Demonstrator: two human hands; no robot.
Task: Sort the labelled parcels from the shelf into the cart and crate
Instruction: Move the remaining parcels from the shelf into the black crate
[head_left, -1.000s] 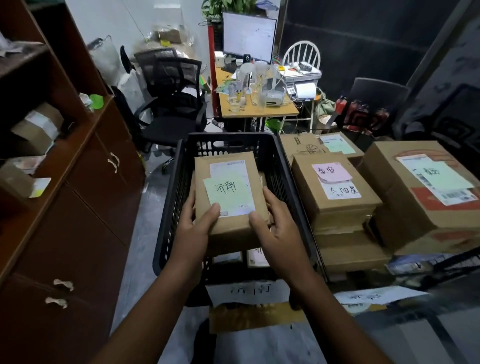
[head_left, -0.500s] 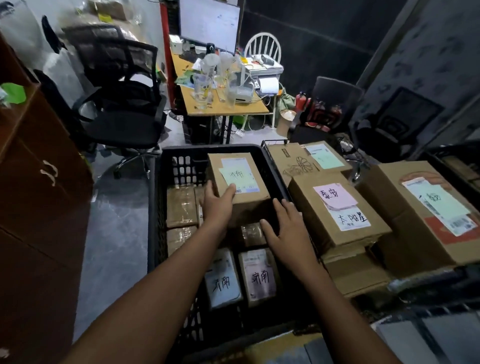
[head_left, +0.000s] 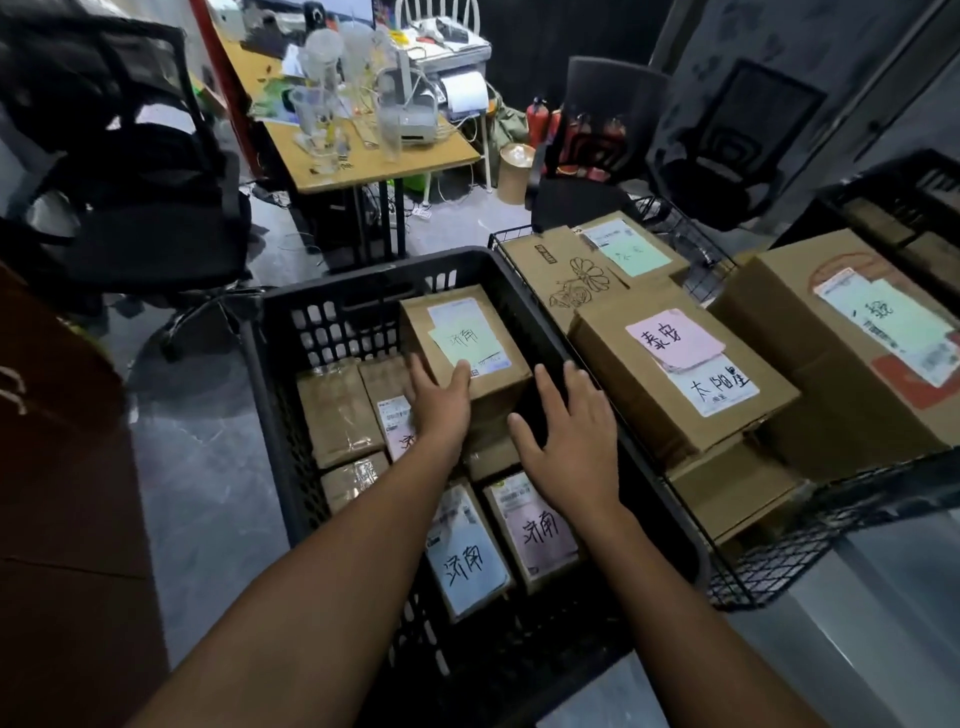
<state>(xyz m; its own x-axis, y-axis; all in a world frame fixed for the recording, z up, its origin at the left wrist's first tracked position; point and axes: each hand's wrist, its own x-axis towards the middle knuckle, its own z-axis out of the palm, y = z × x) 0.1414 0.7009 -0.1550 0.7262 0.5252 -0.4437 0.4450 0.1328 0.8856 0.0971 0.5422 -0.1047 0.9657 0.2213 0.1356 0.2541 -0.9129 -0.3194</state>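
Both forearms reach forward and down over the near rim of the black crate (head_left: 270, 415); the left hand (head_left: 441, 402) lies against the near left corner of the box (head_left: 483, 374), fingers straight and close together down its left side, thumb resting on its top just under the green note (head_left: 467, 340); nothing is pinched, the palm only presses the cardboard; the right hand (head_left: 571, 447) is held palm down with fingers spread wide, just beside the box's near right corner; whether its fingertips touch the box cannot be told; it holds nothing.

The box stands inside the crate at the far right, against the right wall, its top level with the rim and higher than the rest; it lies ahead of both hands and between them; under the wrists lie two flat parcels (head_left: 540, 525) with handwritten labels, and brown packets (head_left: 337, 410) fill the crate's left side.

The wire cart (head_left: 727, 577) stands touching the crate on the right, carrying a carton (head_left: 623, 364) with a pink note and a larger carton (head_left: 810, 395) beyond it.
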